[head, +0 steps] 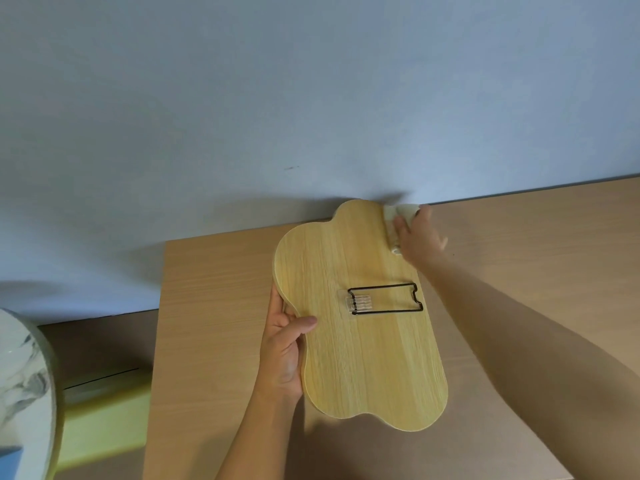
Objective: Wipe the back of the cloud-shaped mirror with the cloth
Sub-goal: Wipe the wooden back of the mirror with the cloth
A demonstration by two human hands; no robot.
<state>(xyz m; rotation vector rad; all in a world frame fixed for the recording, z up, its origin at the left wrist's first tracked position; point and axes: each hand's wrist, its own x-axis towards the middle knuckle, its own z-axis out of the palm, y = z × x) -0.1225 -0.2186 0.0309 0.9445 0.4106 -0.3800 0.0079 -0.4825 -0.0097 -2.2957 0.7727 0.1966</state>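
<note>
The cloud-shaped mirror (360, 341) lies back-up over the wooden desk, showing a light wood-grain back with a black wire stand (384, 298) clipped flat near its middle. My left hand (285, 348) grips the mirror's left edge, thumb on the back. My right hand (417, 235) presses a pale crumpled cloth (398, 216) against the far right corner of the back, close to the wall. The hand looks slightly blurred.
A wooden desk (214, 306) carries the mirror and meets a plain blue-grey wall (277, 98) right behind it. At the lower left stand a marbled round object (24, 393) and a yellow-green strip (104, 417) below the desk's left edge.
</note>
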